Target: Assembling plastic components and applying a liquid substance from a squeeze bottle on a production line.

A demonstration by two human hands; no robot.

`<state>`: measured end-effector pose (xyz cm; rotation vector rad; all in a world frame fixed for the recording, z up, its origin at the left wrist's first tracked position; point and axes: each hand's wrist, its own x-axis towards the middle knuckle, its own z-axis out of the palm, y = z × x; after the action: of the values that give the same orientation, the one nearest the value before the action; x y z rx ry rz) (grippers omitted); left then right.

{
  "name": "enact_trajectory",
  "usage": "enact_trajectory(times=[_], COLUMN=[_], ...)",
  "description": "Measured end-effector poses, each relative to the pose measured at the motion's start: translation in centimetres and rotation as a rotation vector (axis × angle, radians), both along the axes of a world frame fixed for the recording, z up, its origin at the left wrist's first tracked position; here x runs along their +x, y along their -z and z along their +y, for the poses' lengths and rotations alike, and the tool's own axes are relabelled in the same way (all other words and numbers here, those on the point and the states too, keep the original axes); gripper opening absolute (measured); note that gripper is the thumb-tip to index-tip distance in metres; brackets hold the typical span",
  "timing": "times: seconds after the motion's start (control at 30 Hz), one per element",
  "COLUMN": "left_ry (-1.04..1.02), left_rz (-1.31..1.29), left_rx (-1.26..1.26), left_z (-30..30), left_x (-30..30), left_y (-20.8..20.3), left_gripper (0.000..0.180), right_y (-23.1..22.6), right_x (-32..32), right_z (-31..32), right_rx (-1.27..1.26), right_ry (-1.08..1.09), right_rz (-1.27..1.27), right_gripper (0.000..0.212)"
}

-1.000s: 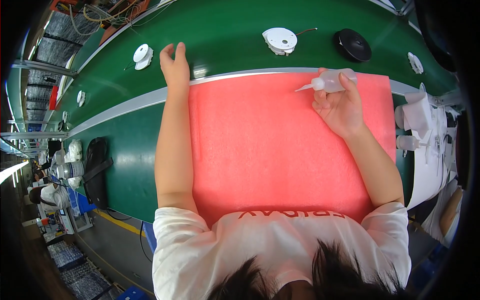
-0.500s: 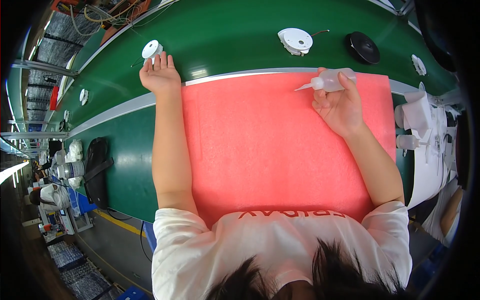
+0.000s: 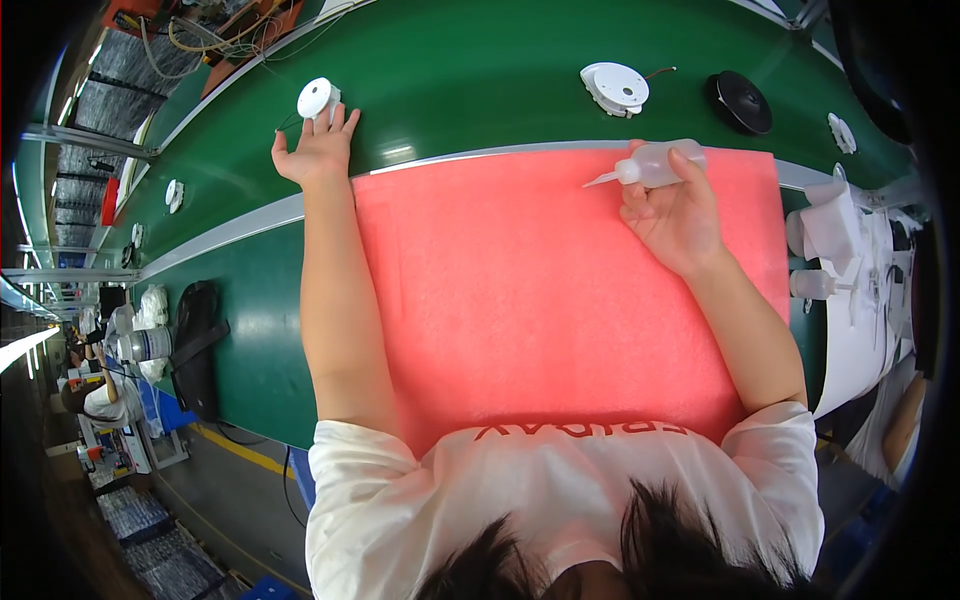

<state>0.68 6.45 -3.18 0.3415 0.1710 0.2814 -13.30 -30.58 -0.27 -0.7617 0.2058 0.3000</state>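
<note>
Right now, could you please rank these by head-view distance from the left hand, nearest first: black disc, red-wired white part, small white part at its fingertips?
1. Small white part: by the left hand.
2. Red-wired white part: farther right.
3. Black disc: right of both.

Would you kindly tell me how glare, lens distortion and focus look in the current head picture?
Head view: a bright reflection lies on the green surface, right of the left hand; head view: the metal rail bows and the picture's rim falls to black; head view: the lamp at far left is washed out; head view: the squeeze bottle in the right hand has clear outlines.
</note>
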Motion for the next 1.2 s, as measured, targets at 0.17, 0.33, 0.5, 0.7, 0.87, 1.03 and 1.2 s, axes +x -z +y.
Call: enact_trajectory(times=[0.17,0.33,0.5,0.7,0.87,1.03,1.2], left_ry=[-0.138,-0.014,0.209,0.368,0.282,0.164,0.049], left_rz=[-0.007,-0.027,-0.056,-0.065,-0.24,-0.597,-0.98], left_rx=[-0.01,0.051,0.197,0.258,0.831,1.083,1.478], left_z=[-0.2,-4.0,-12.1,-16.4,-18.6,-20.5,-21.1], left_x=[-0.1,-2.3,-7.5,-11.7,-12.9,-15.5,-15.8], left_y=[-0.6,-4.3,-5.4,-4.7,-2.5,-2.2,-4.8], left_gripper=[0.072,0.048,0.05,0.039,0.033,0.048,0.049], right_y=[0.6,0.5,0.2,-2.1,-3.2,-5.3,-7.9], right_x=[0.0,-0.1,-0.4,-2.1,-3.5,-4.9,-7.2], right_z=[-0.6,-0.5,-0.8,-1.2,-2.7,-3.9,-4.5], right_rx=[0.038,0.044,-0.12,-0.347,-0.536,-0.651,-0.987], right_ry=[-0.029,-0.016,0.067,0.2,0.232,0.308,-0.016], right_rz=[-0.039,-0.039,-0.218,-0.567,-0.854,-1.203,-1.368], right_gripper=[0.039,0.038,0.042,0.052,0.054,0.053,0.056])
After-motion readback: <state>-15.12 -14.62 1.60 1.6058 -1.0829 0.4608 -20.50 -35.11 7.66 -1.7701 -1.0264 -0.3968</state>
